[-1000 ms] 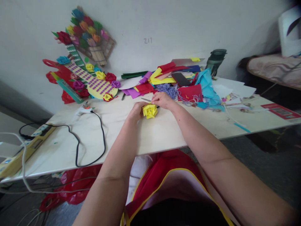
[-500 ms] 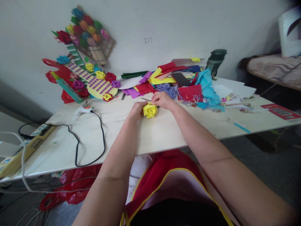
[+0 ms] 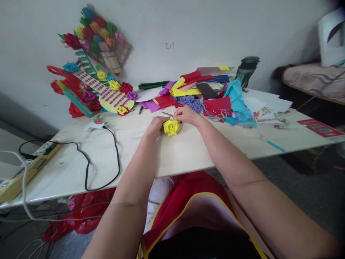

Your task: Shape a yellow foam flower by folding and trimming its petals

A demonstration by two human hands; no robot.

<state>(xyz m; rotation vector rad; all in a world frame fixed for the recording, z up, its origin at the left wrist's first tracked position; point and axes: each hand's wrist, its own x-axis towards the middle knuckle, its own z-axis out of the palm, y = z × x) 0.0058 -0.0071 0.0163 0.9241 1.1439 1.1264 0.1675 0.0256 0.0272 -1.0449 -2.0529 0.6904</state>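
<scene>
A yellow paper flower (image 3: 171, 127) with folded, layered petals is held just above or on the white table, in front of me. My left hand (image 3: 156, 126) is closed around its left side, with some fingers hidden behind the petals. At the flower's back edge, the fingers of my right hand (image 3: 185, 114) are pinched together on the paper. A thin grey pointed blade (image 3: 166, 114) shows behind the flower, beside my right fingertips; its other end is covered by that hand, so whether it is held cannot be told.
Coloured paper sheets (image 3: 188, 86), purple yarn (image 3: 192, 102) and a phone (image 3: 207, 91) lie behind my hands. A flower-decorated paper guitar (image 3: 107, 97) leans at the back left. A white glue gun (image 3: 95, 124) with a black cord lies left, near a power strip (image 3: 40, 163). A dark bottle (image 3: 246, 70) stands right.
The view has shifted very slightly. Both hands stay at the yellow flower, with hardly any visible movement.
</scene>
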